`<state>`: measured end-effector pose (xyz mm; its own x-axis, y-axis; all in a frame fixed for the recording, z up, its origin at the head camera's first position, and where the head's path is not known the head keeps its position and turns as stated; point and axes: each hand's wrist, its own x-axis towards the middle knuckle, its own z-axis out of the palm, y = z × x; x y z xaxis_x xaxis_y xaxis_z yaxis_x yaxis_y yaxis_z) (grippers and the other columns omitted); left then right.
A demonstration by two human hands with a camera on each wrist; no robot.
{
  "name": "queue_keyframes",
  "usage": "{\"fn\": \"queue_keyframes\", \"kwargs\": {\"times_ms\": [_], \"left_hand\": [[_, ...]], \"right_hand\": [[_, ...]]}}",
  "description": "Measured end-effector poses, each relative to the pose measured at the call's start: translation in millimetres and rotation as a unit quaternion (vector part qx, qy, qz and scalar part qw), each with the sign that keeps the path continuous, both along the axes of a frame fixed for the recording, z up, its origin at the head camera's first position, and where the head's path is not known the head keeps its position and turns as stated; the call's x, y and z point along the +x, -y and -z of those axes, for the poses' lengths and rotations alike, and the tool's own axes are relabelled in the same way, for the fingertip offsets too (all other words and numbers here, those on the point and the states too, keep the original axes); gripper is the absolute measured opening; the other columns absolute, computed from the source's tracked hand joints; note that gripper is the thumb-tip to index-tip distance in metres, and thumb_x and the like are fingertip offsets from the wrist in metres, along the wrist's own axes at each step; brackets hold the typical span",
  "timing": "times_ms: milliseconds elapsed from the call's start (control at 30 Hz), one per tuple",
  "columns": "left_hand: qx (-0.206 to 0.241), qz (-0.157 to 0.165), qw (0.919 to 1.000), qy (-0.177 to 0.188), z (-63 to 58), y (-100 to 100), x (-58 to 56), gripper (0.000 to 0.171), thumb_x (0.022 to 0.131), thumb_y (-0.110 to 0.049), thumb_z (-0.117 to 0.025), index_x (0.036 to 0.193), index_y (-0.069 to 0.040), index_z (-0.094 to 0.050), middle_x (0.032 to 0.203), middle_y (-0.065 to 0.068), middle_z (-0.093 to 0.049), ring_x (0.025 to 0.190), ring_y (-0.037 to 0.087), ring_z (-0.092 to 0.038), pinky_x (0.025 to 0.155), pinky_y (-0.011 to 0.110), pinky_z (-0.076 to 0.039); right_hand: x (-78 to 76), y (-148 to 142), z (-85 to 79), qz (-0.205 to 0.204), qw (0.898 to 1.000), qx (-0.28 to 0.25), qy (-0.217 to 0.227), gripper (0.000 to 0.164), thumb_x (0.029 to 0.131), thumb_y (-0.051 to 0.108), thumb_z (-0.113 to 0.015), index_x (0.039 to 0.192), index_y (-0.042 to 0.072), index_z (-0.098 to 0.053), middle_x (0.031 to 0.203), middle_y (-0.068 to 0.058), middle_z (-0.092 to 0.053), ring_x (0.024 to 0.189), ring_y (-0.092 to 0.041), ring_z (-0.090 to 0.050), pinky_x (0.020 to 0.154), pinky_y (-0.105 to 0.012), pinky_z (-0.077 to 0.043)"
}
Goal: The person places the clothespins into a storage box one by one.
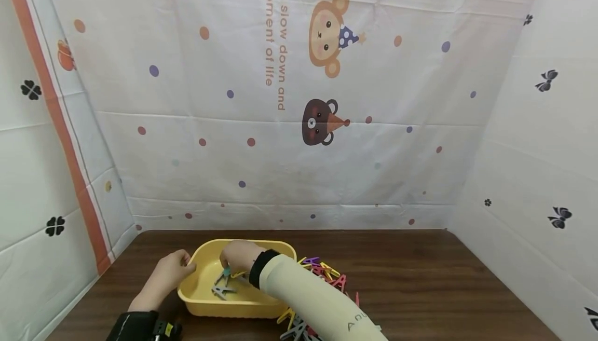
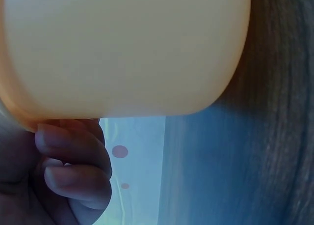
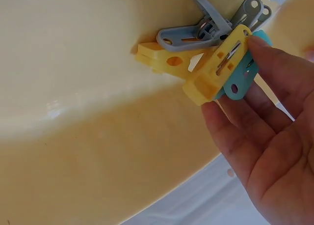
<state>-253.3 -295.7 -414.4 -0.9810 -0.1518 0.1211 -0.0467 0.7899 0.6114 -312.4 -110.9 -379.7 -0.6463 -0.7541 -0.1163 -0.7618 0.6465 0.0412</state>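
Note:
A yellow plastic basin (image 1: 212, 308) stands on the table. At its left rim is my left hand (image 1: 165, 274), its fingers (image 2: 73, 181) curled against the basin's edge in the left wrist view. My right hand (image 1: 240, 256) reaches down inside the basin. Between thumb and fingers it pinches a teal clothespin (image 3: 239, 82). A yellow clothespin (image 3: 208, 82) overlaps the teal one in the right wrist view, right at the fingertips. Grey clothespins (image 1: 223, 292) lie on the basin floor beside that hand.
A loose pile of red clothespins (image 1: 340, 282), with yellow, purple and grey ones, lies on the brown wooden table (image 1: 420, 278) along the basin's right side. My right forearm crosses over part of it. A patterned white curtain (image 1: 261, 164) encloses the back and sides.

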Motion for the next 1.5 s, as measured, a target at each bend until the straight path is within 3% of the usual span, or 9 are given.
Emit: {"fn": "queue_keyframes", "kwargs": {"times_ms": [167,367,533,733,833,1100,1267,1500], "left_hand": [[0.000,0.000,1.0000,0.001,-0.2,-0.7,1.2,0.016,0.090,-0.010,-0.063,0.084,-0.001,-0.052,0.071,0.004,-0.047,0.064,0.016,-0.049,0.058,0.029,-0.041],[-0.002,0.001,1.0000,0.004,-0.6,-0.8,2.2,0.015,0.090,-0.009,-0.063,0.085,-0.001,-0.052,0.073,0.005,-0.048,0.066,0.017,-0.050,0.059,0.030,-0.041],[-0.009,0.007,0.9999,0.002,-0.3,-0.5,1.1,0.016,0.090,-0.010,-0.064,0.086,0.000,-0.052,0.074,0.006,-0.048,0.067,0.018,-0.049,0.060,0.030,-0.040],[-0.023,0.016,0.9996,0.009,-2.6,-0.6,-1.9,0.016,0.091,-0.011,-0.063,0.087,0.001,-0.053,0.075,0.007,-0.050,0.069,0.018,-0.050,0.061,0.030,-0.040],[-0.023,0.019,0.9994,0.016,-2.6,0.8,-2.8,0.016,0.092,-0.012,-0.062,0.088,0.001,-0.053,0.075,0.007,-0.051,0.069,0.018,-0.051,0.061,0.030,-0.041],[-0.023,0.021,0.9994,0.018,-6.2,3.5,-2.3,0.018,0.092,-0.013,-0.061,0.089,0.002,-0.053,0.074,0.005,-0.051,0.068,0.018,-0.050,0.062,0.030,-0.040],[-0.029,0.024,0.9992,0.016,-4.6,5.0,-3.2,0.019,0.092,-0.014,-0.062,0.089,0.002,-0.053,0.075,0.006,-0.051,0.069,0.018,-0.050,0.063,0.030,-0.039],[-0.021,0.023,0.9990,0.033,-2.9,3.3,-2.5,0.019,0.094,-0.014,-0.062,0.090,0.002,-0.054,0.075,0.006,-0.051,0.069,0.018,-0.050,0.062,0.030,-0.040]], "right_hand": [[0.3,-4.4,-8.2,0.003,1.000,-0.007,0.007,0.021,0.093,0.024,-0.075,0.114,0.022,-0.076,0.117,0.011,-0.074,0.102,-0.005,-0.067,0.082,-0.017,-0.051],[0.2,-26.8,-40.7,-0.061,0.997,-0.053,0.014,0.025,0.095,0.023,-0.073,0.118,0.015,-0.074,0.115,0.002,-0.074,0.104,-0.009,-0.067,0.087,-0.016,-0.050],[4.5,-73.4,-72.2,-0.104,0.986,-0.121,0.046,0.023,0.095,0.018,-0.072,0.117,0.010,-0.074,0.115,-0.005,-0.075,0.101,-0.012,-0.067,0.088,-0.016,-0.050],[9.5,-142.0,-87.1,-0.076,0.980,-0.172,0.064,0.014,0.096,0.018,-0.070,0.108,0.012,-0.075,0.109,-0.005,-0.076,0.092,-0.008,-0.065,0.086,-0.021,-0.053],[12.2,-170.6,-81.3,-0.054,0.981,-0.177,0.062,0.013,0.097,0.017,-0.069,0.108,0.014,-0.075,0.108,-0.004,-0.075,0.094,-0.009,-0.066,0.086,-0.024,-0.055],[18.6,-224.7,-47.3,-0.029,0.988,-0.144,0.056,0.016,0.094,0.011,-0.071,0.110,0.011,-0.075,0.110,-0.006,-0.075,0.099,-0.016,-0.069,0.085,-0.025,-0.056],[28.1,-251.5,-30.6,0.008,0.988,-0.126,0.086,0.020,0.092,0.002,-0.069,0.108,0.010,-0.076,0.108,-0.006,-0.075,0.099,-0.019,-0.070,0.083,-0.027,-0.056],[35.5,-276.9,-7.1,0.007,0.986,-0.115,0.119,0.022,0.087,-0.006,-0.070,0.100,0.011,-0.076,0.096,0.000,-0.073,0.081,-0.004,-0.059,0.074,-0.021,-0.050]]}}
